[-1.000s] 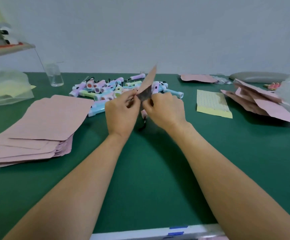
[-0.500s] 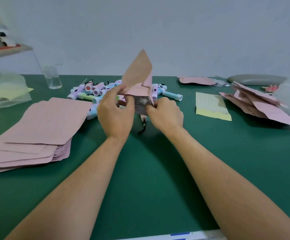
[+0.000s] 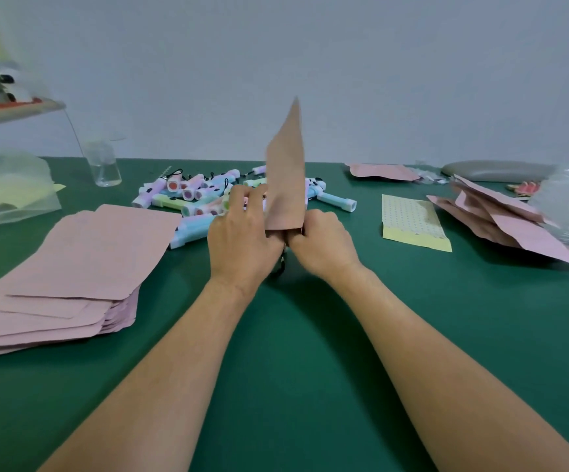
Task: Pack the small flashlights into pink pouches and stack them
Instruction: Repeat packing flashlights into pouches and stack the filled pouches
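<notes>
Here the pink pouch (image 3: 284, 178) stands nearly upright, long axis vertical, its lower end pinched by the left hand (image 3: 242, 233) and right hand (image 3: 322, 238), fingers curled on it, just above the worktop (image 3: 293, 335), near the loose flashlights (image 3: 191, 195); whether one is inside is hidden.

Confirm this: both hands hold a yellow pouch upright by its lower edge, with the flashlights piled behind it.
Not quite. The head view shows the pouch is pink, not yellow. The rest stands: the left hand and right hand hold it upright by its lower edge, with the flashlights piled behind it.
</notes>
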Motion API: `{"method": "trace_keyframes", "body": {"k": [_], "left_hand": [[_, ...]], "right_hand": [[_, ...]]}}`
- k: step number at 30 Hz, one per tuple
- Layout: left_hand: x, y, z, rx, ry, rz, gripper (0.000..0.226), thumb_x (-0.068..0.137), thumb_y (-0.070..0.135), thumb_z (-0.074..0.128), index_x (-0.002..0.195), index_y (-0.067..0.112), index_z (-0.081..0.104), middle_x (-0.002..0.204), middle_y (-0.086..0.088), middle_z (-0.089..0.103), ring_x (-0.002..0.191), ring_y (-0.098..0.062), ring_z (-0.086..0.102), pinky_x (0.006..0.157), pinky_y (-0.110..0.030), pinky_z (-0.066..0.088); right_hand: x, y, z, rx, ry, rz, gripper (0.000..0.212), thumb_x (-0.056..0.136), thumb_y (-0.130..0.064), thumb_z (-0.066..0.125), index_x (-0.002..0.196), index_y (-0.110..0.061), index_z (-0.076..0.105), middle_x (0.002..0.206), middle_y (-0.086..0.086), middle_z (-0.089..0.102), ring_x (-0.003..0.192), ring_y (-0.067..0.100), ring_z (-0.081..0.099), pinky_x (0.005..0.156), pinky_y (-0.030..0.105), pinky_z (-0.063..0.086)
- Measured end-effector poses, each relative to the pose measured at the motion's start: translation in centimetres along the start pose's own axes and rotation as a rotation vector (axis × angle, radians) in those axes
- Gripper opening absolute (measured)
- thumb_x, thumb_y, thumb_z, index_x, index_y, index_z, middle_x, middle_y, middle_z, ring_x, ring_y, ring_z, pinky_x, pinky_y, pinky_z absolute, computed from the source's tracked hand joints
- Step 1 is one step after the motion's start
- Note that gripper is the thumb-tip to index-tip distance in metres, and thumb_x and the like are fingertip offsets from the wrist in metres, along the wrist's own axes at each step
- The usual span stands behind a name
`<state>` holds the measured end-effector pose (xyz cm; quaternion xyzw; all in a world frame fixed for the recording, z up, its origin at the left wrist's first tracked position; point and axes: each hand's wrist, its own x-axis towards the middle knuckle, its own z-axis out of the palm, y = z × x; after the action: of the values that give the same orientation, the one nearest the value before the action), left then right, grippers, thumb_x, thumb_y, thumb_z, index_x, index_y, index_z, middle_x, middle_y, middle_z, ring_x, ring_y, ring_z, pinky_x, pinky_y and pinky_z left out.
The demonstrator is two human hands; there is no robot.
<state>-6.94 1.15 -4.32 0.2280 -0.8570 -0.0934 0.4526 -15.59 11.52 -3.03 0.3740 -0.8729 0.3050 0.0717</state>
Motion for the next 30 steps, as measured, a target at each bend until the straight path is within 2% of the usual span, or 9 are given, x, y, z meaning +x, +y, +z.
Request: {"method": "trace_keyframes", "body": {"k": [4, 8, 11, 13, 15, 18, 21, 25, 30], "left_hand": [[0.1, 0.1, -0.3, -0.155, 0.05, -0.037, 0.048, 0.092, 0.011, 0.062, 0.14, 0.015, 0.062, 0.139, -0.004, 0.06, 0.11, -0.031, 0.063, 0.083, -0.044, 0.055], [-0.1, 0.1, -0.6, -0.132, 0.016, -0.071, 0.019, 0.095, 0.019, 0.061, 0.107, 0.023, 0.074, 0.07, 0.004, 0.063, 0.063, -0.024, 0.054, 0.052, -0.035, 0.044], [-0.1, 0.0, -0.3, -0.279, 0.1, -0.224, 0.021, 0.087, 0.02, 0.058, 0.096, 0.024, 0.077, 0.054, 0.006, 0.049, 0.055, -0.017, 0.037, 0.05, -0.032, 0.029], [0.0, 0.0, -0.4, -0.307, 0.169, -0.289, 0.034, 0.085, 0.018, 0.05, 0.102, 0.026, 0.078, 0.058, 0.006, 0.053, 0.058, -0.019, 0.04, 0.051, -0.031, 0.031], [0.0, 0.1, -0.7, -0.282, 0.157, -0.313, 0.037, 0.087, 0.022, 0.049, 0.111, 0.029, 0.076, 0.068, 0.005, 0.063, 0.063, -0.022, 0.048, 0.053, -0.032, 0.037], [0.2, -0.2, -0.7, -0.146, 0.005, -0.291, 0.044, 0.087, 0.016, 0.053, 0.128, 0.017, 0.066, 0.078, 0.001, 0.061, 0.074, -0.027, 0.053, 0.059, -0.036, 0.04], [-0.4, 0.4, -0.6, -0.143, -0.08, -0.154, 0.061, 0.084, 0.003, 0.054, 0.144, 0.016, 0.059, 0.091, -0.006, 0.069, 0.083, -0.032, 0.059, 0.071, -0.044, 0.054], [-0.4, 0.9, -0.2, -0.26, -0.052, -0.135, 0.066, 0.081, -0.004, 0.059, 0.143, 0.019, 0.063, 0.103, -0.006, 0.075, 0.089, -0.029, 0.064, 0.08, -0.041, 0.058], [-0.6, 0.3, 0.3, -0.458, -0.051, -0.221, 0.036, 0.089, 0.004, 0.067, 0.114, 0.026, 0.078, 0.093, 0.003, 0.075, 0.082, -0.028, 0.07, 0.07, -0.046, 0.062]], "right_hand": [[-0.5, -0.9, 0.5, -0.065, -0.003, -0.071, 0.025, 0.089, -0.024, 0.046, 0.065, -0.021, 0.04, 0.068, 0.001, 0.046, 0.058, 0.021, 0.041, 0.05, 0.032, 0.025], [-0.7, -1.4, 0.3, -0.004, 0.069, -0.073, 0.028, 0.092, -0.032, 0.036, 0.065, -0.025, 0.039, 0.069, -0.001, 0.047, 0.062, 0.025, 0.044, 0.052, 0.034, 0.027], [-0.5, -1.0, -0.1, 0.097, 0.154, 0.037, 0.036, 0.087, -0.038, 0.026, 0.068, -0.02, 0.051, 0.076, 0.006, 0.057, 0.069, 0.031, 0.05, 0.058, 0.036, 0.035], [0.0, -0.3, -0.1, 0.028, 0.109, 0.127, 0.035, 0.091, -0.033, 0.034, 0.08, -0.015, 0.062, 0.084, 0.007, 0.061, 0.077, 0.033, 0.055, 0.064, 0.037, 0.039], [0.3, 0.3, 0.1, -0.077, 0.071, 0.167, 0.025, 0.095, -0.026, 0.039, 0.078, -0.015, 0.054, 0.081, 0.005, 0.055, 0.071, 0.031, 0.05, 0.06, 0.035, 0.034], [0.2, 0.4, 0.5, -0.159, 0.113, 0.147, 0.028, 0.097, -0.029, 0.038, 0.07, -0.02, 0.038, 0.072, 0.0, 0.045, 0.061, 0.024, 0.04, 0.055, 0.034, 0.026], [0.2, 0.0, 0.6, -0.06, 0.113, 0.139, 0.027, 0.092, -0.04, 0.036, 0.079, -0.02, 0.049, 0.076, 0.0, 0.053, 0.067, 0.028, 0.049, 0.059, 0.035, 0.034], [0.1, 0.2, 0.5, 0.037, 0.117, 0.133, 0.017, 0.085, -0.034, 0.044, 0.075, -0.022, 0.052, 0.075, 0.0, 0.057, 0.064, 0.022, 0.051, 0.053, 0.031, 0.032], [0.3, 0.2, 1.0, -0.034, 0.199, 0.062, 0.031, 0.089, -0.033, 0.056, 0.062, -0.023, 0.042, 0.067, -0.001, 0.048, 0.056, 0.016, 0.041, 0.049, 0.029, 0.024]]}}
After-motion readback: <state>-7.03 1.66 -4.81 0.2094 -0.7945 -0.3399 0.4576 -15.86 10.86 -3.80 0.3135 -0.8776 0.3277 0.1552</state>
